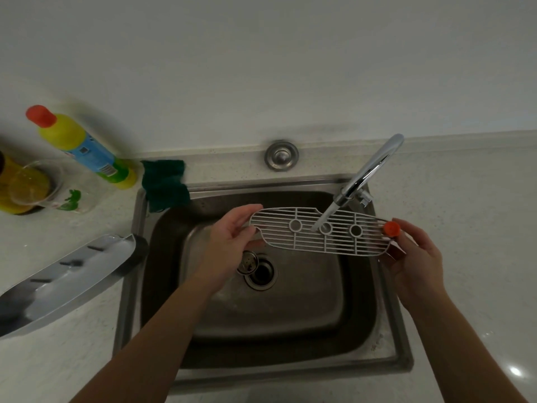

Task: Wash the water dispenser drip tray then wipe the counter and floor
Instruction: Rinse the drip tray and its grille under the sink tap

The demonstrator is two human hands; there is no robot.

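Observation:
I hold a white slatted drip tray grille (pixel 308 239) level over the steel sink (pixel 290 315). My left hand (pixel 229 237) grips its left end and my right hand (pixel 412 257) grips its right end, beside a small orange round piece (pixel 391 228) at that end. A stream of water from the chrome tap (pixel 369 173) falls on the middle of the grille. The grey drip tray base (pixel 66 277) lies on the counter (pixel 465 228) to the left of the sink.
A dark green scouring cloth (pixel 165 184) hangs over the sink's back left corner. A yellow detergent bottle with a red cap (pixel 84 146), a clear cup (pixel 43 184) and a yellow container (pixel 17 187) stand at the far left. The sink drain (pixel 260 271) is open, its strainer beside it.

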